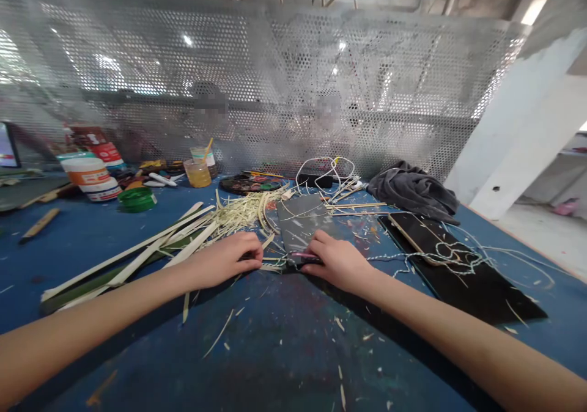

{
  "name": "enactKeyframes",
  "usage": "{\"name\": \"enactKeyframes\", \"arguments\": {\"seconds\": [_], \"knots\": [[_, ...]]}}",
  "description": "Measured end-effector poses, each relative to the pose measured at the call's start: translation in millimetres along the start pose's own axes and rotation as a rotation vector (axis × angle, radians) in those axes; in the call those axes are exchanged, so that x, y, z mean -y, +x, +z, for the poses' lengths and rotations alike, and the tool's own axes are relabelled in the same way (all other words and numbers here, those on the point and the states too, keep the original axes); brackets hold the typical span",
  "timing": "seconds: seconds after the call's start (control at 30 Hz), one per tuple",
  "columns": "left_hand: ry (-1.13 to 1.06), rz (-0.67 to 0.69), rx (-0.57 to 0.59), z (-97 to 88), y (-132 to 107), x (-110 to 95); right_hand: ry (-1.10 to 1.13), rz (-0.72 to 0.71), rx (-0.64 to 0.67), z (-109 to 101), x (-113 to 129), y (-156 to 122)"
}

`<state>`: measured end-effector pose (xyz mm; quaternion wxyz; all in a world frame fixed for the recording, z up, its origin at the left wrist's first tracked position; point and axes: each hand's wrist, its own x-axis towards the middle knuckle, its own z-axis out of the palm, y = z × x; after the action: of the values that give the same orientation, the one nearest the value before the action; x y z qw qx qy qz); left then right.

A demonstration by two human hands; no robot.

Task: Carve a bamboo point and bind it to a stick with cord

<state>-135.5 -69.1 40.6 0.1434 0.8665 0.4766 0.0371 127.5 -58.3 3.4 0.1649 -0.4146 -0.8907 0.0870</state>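
Observation:
My left hand (233, 256) is closed, fingertips pinched on the end of a thin pale bamboo strip (271, 268) low over the blue table. Facing it, my right hand (337, 262) is wrapped round a small slim tool (303, 255) with pink and dark parts; its kind is not clear. The tool's front lies close to the strip's right end, and I cannot tell whether they touch. Just beyond both hands lies a grey scuffed board (300, 222). Split bamboo lengths (137, 259) and a heap of fine shavings (241, 213) lie by my left hand.
White-green twisted cord (452, 256) trails over a phone (424, 238) and a black panel (486, 283) at right. A grey cloth (413, 189) lies behind. Paint tubs (89, 180), a green lid (136, 198) and a yellowish cup (198, 173) stand left, before a perforated metal screen (284, 82).

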Motion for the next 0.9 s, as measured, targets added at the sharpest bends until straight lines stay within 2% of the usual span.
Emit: {"name": "enactKeyframes", "arguments": {"seconds": [0.37,0.63,0.8,0.9], "knots": [[0.012,0.008,-0.021,2.1,-2,-4,0.173,-0.035,0.042,-9,-8,4],[0.027,-0.011,-0.012,-2.6,-6,-12,0.212,-0.038,0.002,-16,-4,-4],[0.037,-0.016,-0.047,5.6,-8,-26,0.156,0.001,-0.045,-6,8,-10],[0.04,-0.018,-0.055,11.8,-4,-27,0.158,-0.002,-0.045,2,12,-10]]}}
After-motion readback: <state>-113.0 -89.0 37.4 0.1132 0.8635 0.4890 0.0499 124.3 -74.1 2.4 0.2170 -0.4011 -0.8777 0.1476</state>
